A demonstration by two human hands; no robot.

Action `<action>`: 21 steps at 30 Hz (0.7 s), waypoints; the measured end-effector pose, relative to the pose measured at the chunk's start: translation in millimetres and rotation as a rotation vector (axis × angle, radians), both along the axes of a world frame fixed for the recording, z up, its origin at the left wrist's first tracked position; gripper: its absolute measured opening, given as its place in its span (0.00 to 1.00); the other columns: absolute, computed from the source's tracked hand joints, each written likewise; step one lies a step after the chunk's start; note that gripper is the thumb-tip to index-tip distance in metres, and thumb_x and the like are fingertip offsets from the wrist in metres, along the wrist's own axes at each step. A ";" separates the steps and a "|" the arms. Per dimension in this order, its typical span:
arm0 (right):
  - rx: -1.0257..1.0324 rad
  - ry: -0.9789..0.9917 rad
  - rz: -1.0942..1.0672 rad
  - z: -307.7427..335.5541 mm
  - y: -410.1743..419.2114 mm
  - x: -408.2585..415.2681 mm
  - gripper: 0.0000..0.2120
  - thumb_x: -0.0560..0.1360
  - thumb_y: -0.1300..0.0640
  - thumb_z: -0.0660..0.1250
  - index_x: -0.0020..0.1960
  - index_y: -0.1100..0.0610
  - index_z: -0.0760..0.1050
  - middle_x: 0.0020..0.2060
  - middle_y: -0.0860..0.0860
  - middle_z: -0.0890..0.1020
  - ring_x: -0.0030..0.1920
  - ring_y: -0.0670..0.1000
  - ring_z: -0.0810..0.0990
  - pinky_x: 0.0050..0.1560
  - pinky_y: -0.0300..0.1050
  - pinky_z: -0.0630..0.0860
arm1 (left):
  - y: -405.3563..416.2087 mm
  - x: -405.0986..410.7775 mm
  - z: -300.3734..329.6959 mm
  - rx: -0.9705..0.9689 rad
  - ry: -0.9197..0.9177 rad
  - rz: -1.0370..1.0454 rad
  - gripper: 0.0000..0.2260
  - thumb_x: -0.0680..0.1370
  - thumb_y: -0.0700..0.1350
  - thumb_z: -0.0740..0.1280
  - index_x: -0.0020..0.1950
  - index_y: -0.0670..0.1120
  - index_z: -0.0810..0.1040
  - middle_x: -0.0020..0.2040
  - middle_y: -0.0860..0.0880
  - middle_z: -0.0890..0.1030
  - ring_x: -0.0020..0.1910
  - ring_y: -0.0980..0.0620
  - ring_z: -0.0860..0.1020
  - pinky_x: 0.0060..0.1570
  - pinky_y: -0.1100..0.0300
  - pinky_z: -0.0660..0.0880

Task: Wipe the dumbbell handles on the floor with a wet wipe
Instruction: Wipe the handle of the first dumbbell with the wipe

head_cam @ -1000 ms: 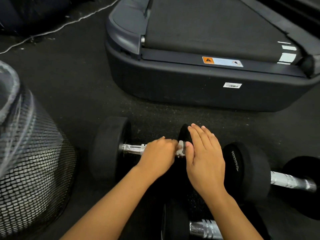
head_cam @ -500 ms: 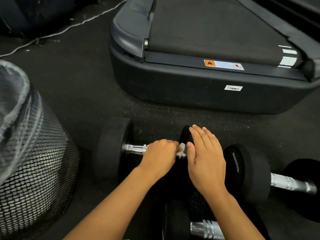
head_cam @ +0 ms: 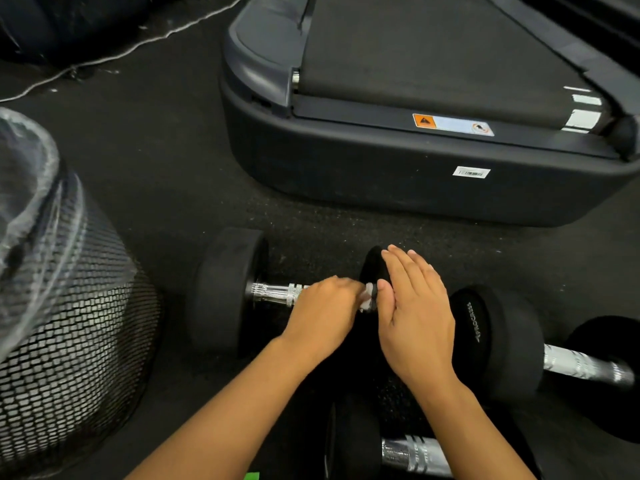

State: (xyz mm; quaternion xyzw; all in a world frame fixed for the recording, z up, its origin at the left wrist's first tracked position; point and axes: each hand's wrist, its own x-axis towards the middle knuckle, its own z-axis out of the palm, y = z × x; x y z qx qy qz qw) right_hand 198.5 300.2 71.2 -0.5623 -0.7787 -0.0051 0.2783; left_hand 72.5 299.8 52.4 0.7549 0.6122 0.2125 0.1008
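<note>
Dark gym floor (head_cam: 173, 168) beside a treadmill (head_cam: 398, 174): a dumbbell (head_cam: 225, 289) gets its handle wiped.

The left hand (head_cam: 323, 313) curls its fingers round the wet wipe (head_cam: 366, 296) on the chrome handle (head_cam: 273, 293); the right hand (head_cam: 415, 313), fingers straight, presses the far weight, likely to stop rolling.

Floor (head_cam: 166, 174) is dark speckled rubber matting, with pale specks scattered over it. The rear end of a dark grey treadmill (head_cam: 398, 188) stands on it at upper right, bearing an orange warning label (head_cam: 452, 124) and a white barcode sticker (head_cam: 471, 172). A black mesh waste bin (head_cam: 76, 341) with a clear plastic liner (head_cam: 24, 188) stands at left. A pale cable (head_cam: 114, 57) runs across the upper left floor. Lighting is dim.
</note>
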 end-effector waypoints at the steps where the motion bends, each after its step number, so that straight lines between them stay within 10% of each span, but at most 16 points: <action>1: 0.002 0.003 0.001 0.1 -0.1 0.4 0.22 0.78 0.52 0.50 0.66 0.59 0.71 0.65 0.52 0.74 0.68 0.52 0.67 0.68 0.53 0.65 | -6.2 -3.2 -10.0 0.092 -0.059 -0.036 0.11 0.77 0.45 0.57 0.47 0.46 0.79 0.46 0.49 0.82 0.47 0.50 0.79 0.52 0.53 0.74; 8: 0.013 -0.008 0.009 -2.8 -2.4 1.6 0.22 0.79 0.52 0.50 0.66 0.59 0.71 0.65 0.52 0.74 0.69 0.52 0.67 0.69 0.51 0.61 | -18.1 -15.5 -53.3 0.510 -0.128 -0.186 0.12 0.73 0.34 0.70 0.56 0.38 0.79 0.57 0.42 0.80 0.58 0.48 0.78 0.62 0.49 0.71; 21: 0.005 0.008 -0.004 -1.8 0.0 0.8 0.22 0.79 0.51 0.50 0.67 0.58 0.70 0.65 0.51 0.74 0.69 0.51 0.66 0.70 0.49 0.60 | -0.7 -12.1 -16.4 0.181 -0.065 -0.068 0.14 0.73 0.44 0.55 0.41 0.44 0.80 0.36 0.49 0.82 0.37 0.51 0.81 0.56 0.54 0.76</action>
